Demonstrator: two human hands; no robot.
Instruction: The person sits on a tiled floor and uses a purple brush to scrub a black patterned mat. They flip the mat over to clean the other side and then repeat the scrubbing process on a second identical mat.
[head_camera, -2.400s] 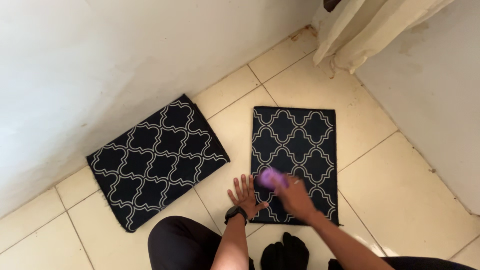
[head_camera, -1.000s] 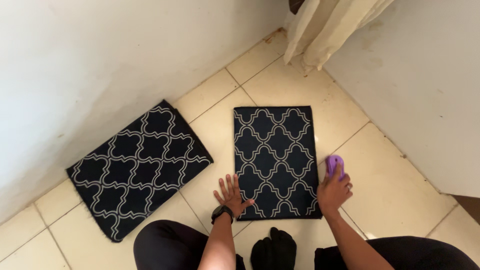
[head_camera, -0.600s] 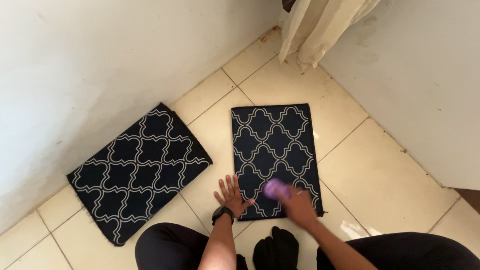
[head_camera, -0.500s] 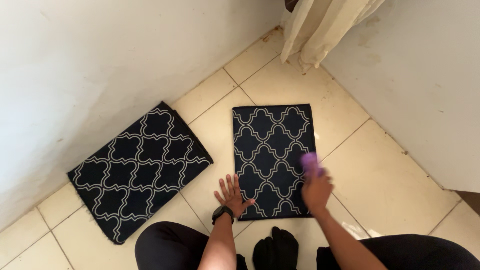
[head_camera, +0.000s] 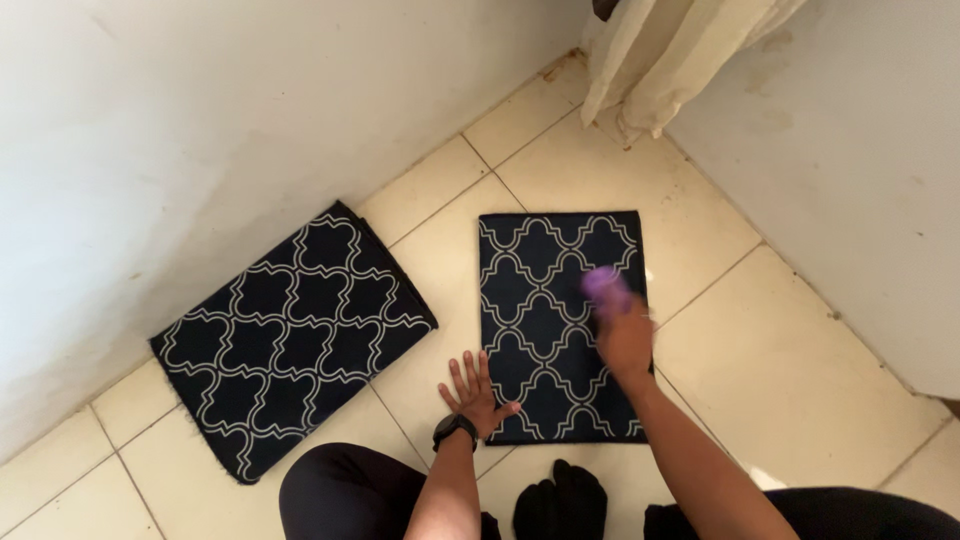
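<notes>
The right hand (head_camera: 625, 340) is sliding farther up the mat (head_camera: 545, 330), gripping a blurred purple object (head_camera: 606, 289); the left hand (head_camera: 473, 392) is lying flat, fingers spread, pressing the mat's near corner.

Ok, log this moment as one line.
left hand: flat, pinning near mat corner | right hand: purple object on near mat | second mat: untouched, by wall

Two matt woven cloth mats (head_camera: 560, 320) (head_camera: 295, 335) lie on smooth, faintly glossy cream ceramic floor tiles (head_camera: 800, 370).
</notes>
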